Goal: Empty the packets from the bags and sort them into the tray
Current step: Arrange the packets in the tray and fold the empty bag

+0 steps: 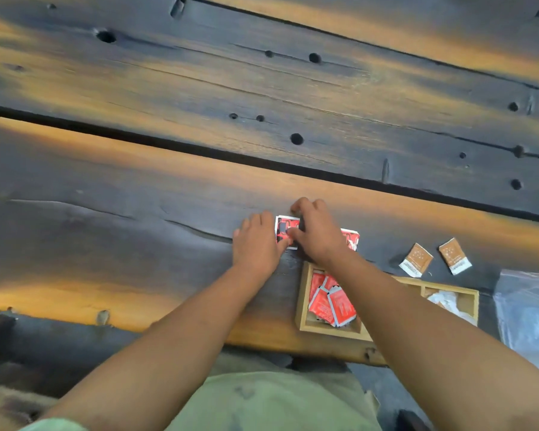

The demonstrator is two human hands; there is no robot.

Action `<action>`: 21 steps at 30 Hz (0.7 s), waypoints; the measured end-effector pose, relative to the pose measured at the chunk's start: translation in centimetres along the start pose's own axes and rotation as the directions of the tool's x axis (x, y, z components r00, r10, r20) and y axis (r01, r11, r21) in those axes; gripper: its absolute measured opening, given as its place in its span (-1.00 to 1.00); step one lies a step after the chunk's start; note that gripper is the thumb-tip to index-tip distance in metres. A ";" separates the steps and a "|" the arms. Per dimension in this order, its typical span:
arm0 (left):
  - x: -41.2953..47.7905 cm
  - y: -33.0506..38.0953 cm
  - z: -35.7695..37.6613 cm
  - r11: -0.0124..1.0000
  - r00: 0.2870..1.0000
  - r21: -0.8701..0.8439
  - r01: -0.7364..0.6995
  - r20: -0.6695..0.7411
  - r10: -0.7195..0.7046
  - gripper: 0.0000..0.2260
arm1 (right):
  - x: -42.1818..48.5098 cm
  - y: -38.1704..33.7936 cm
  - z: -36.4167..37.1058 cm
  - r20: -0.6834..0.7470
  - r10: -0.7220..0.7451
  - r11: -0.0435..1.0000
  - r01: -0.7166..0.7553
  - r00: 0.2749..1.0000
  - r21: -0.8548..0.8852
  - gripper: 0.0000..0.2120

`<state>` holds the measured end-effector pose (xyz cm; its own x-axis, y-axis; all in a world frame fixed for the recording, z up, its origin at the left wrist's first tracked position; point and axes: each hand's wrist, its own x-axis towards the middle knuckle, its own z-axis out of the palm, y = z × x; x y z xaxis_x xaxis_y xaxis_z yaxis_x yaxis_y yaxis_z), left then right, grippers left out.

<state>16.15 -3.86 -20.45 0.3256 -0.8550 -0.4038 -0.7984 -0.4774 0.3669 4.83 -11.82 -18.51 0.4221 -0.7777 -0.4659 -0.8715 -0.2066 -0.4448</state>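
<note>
Both hands, left (255, 244) and right (315, 234), pinch together on a red packet (285, 231) flat on the table (137, 244), just beyond the tray (304, 306), which sits nearer the right hand.

Two hands (255, 241) (316, 234), two brown packets (415, 259) (455, 256), one wooden tray (302, 306), one clear bag (529, 318), red packets too overlapped to count

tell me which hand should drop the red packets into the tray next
Right. The right hand lies on the red packets, its forearm crossing the tray; the left hand is farther away.
</note>
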 end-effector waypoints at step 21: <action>-0.8 0.8 -2.5 0.767 0.989 -0.632 0.107 0.148 -0.015 -0.75 | -2.5 1.3 -2.5 0.071 0.206 0.740 -0.203 0.976 0.641 -0.85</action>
<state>16.55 -4.03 -17.73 0.2590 -0.8081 -0.5291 -0.2577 -0.5858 0.7684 2.05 -11.66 -16.04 0.2499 -0.7597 -0.6003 -0.5707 0.3853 -0.7252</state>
